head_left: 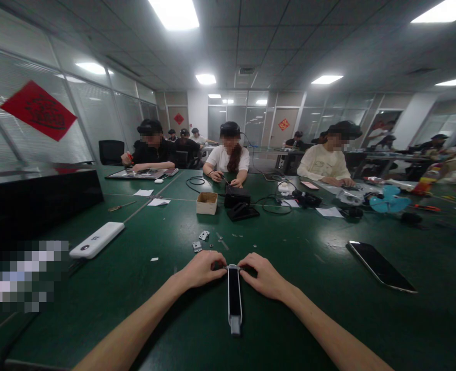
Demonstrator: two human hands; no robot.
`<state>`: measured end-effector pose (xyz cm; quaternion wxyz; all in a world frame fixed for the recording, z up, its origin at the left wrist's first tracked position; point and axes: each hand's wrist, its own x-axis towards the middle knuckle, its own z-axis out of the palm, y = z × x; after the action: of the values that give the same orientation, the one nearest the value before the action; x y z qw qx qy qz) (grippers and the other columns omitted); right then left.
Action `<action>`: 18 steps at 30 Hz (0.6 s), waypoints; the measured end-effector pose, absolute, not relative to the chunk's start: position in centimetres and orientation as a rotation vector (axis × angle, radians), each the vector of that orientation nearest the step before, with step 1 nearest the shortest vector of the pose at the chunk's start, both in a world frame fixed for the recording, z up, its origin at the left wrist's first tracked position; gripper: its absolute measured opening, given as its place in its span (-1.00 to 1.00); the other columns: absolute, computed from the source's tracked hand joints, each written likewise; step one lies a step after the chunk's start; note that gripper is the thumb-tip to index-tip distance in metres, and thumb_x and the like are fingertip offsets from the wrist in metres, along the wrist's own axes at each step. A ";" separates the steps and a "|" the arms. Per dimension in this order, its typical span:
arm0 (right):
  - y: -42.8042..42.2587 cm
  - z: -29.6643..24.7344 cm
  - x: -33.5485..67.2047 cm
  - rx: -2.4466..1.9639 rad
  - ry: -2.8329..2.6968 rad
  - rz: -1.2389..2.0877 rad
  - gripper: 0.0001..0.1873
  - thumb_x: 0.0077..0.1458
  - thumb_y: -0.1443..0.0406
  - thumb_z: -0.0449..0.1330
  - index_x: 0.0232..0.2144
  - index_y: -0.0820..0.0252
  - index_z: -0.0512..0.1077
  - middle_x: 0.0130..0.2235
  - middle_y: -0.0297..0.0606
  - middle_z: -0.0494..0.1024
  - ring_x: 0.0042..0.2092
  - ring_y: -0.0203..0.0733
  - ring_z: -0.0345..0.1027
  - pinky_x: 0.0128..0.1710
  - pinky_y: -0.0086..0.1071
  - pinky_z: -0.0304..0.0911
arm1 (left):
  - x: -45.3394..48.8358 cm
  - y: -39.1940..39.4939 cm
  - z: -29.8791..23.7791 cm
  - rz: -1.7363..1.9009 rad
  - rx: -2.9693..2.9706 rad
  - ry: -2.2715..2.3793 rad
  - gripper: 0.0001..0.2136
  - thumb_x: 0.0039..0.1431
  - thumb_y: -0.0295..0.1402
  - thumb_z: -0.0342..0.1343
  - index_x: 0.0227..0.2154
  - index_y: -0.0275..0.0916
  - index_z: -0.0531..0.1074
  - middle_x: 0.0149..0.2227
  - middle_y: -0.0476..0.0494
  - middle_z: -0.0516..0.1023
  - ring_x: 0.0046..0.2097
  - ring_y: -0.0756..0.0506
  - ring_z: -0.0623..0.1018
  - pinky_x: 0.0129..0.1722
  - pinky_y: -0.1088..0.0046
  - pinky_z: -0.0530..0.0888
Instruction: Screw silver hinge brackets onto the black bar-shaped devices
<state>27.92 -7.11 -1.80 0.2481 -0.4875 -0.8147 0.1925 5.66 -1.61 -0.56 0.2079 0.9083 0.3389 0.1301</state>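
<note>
A long narrow piece with a white frame, a black middle and a grey near end (234, 296) lies on the green table, pointing away from me. My left hand (202, 267) is closed in a pinch at the left side of its far end. From the right, my right hand (262, 274) pinches the same end, thumb and fingertips together. Whether a smaller part sits between my fingertips is too small to tell. Just beyond my left hand lie two small metal brackets (203, 235), with a thin strip (222, 241) and tiny hardware near them.
A smartphone (382, 266) lies to the right and a white power bank (97, 240) to the left. Farther off are a small open box (206, 203), a black device (237, 198), cables, a screwdriver (121, 206) and blue fan blades (390, 200). Several people sit across the table.
</note>
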 end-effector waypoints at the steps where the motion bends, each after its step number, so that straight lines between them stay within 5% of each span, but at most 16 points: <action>1: -7.1 -1.8 27.9 -1.325 -2.220 0.519 -0.82 0.17 0.29 0.09 -0.22 0.17 0.46 -0.22 -0.25 0.47 -0.20 -0.22 0.31 -0.21 -0.33 0.25 | 5.7 -1.6 -0.5 0.361 2.528 0.943 -0.81 0.17 -0.25 0.07 -0.26 -0.22 0.49 -0.30 -0.04 0.51 -0.30 -0.04 0.48 -0.33 0.51 0.35; 18: -7.0 -1.9 27.8 -1.317 -2.235 0.476 -0.81 0.16 0.29 0.08 -0.23 0.17 0.47 -0.25 -0.24 0.49 -0.21 -0.20 0.31 -0.18 -0.31 0.25 | 5.5 -1.6 -0.5 0.382 2.511 0.976 -0.74 0.13 -0.17 0.10 -0.23 -0.23 0.45 -0.28 -0.06 0.50 -0.30 -0.05 0.46 -0.31 0.48 0.36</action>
<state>27.82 -7.02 -1.87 0.2496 -0.4834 -0.8206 0.1748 5.45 -1.59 -0.55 0.2089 0.9025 0.3507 0.1373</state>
